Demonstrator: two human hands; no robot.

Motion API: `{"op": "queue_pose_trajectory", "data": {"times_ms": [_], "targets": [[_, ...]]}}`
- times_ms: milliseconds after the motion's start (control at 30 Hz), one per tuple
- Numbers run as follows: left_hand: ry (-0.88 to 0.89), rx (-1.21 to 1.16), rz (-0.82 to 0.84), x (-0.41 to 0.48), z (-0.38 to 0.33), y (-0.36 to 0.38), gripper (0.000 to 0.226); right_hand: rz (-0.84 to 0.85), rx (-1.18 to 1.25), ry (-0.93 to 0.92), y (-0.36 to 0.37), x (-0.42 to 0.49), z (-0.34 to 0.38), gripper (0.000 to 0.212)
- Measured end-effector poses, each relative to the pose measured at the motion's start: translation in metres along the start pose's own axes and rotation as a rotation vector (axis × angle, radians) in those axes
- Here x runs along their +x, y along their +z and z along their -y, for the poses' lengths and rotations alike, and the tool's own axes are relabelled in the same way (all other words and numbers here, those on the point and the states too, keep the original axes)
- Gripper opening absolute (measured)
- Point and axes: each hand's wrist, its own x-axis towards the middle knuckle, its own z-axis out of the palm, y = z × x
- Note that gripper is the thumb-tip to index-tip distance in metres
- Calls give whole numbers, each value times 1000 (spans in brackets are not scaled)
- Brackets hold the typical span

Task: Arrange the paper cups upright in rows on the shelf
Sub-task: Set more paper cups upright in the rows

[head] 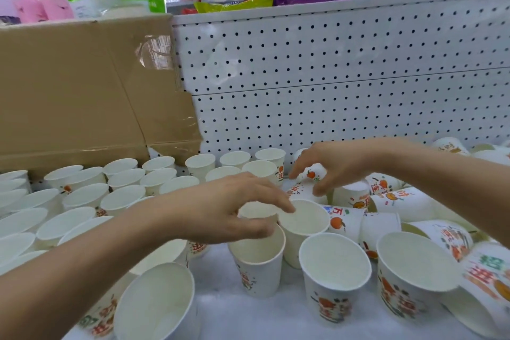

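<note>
The white paper cups printed with orange fruit and red characters (335, 284) were spread across the white metal shelf (220, 312), in front of its perforated white back panel (331, 63). On the left, below a brown cardboard box (69, 91), the upright rows (124, 196) stood mouth-up and close together. On the right, the toppled heap (386, 201) lay with cups on their sides and some mouth-down.

The right hand (339, 163) arched over the near edge of that heap, with forefinger and thumb curled either side of one lying cup (313, 174), pinching its wall. The left hand (220, 210) hung low over the middle of the shelf with its fingers loosely bent. One fingertip touched the rim of an upright cup (303, 226) and the thumb lay near the rim of another. A pale rim showed between thumb and fingers, but I could not tell whether the hand gripped it.

Empty cups like these were likely almost weightless and thin-walled. A squeeze at mid-wall would probably dent or ovalise one, while the rolled rim and the base ring looked the stiffest places to hold. A light pinch across the rim, or fingers spread round the wall just under it, seemed the best grip. Being so light, the cups would tip at a brush of sleeve or knuckle, so the packed rows called for a straight-down placement. Nested cups in the heap might also lift together.
</note>
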Motion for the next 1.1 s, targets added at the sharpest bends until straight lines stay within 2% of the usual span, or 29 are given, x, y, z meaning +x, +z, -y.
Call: {"op": "queue_pose_trajectory", "data": {"times_ms": [200, 433, 567, 733, 867, 1000, 1100], "targets": [[-7, 123, 32, 13, -2, 8, 28, 148, -157, 64, 10, 29, 1, 72], [-33, 196, 29, 11, -1, 10, 20, 90, -420, 71, 22, 45, -8, 68], [-86, 226, 41, -3, 5, 3, 18, 38, -341, 93, 4, 41, -7, 74], [-140, 260, 67, -14, 9, -6, 18, 19, -106, 83, -20, 30, 10, 66], [-137, 266, 68, -14, 4, -7, 19, 12, -90, 42, -21, 34, 21, 60], [-127, 276, 80, -12, -2, -8, 28, 45, -92, -1, -14, 37, 27, 70], [-134, 273, 65, -14, -4, -14, 32, -16, 9, -28, -15, 24, 18, 69]]}}
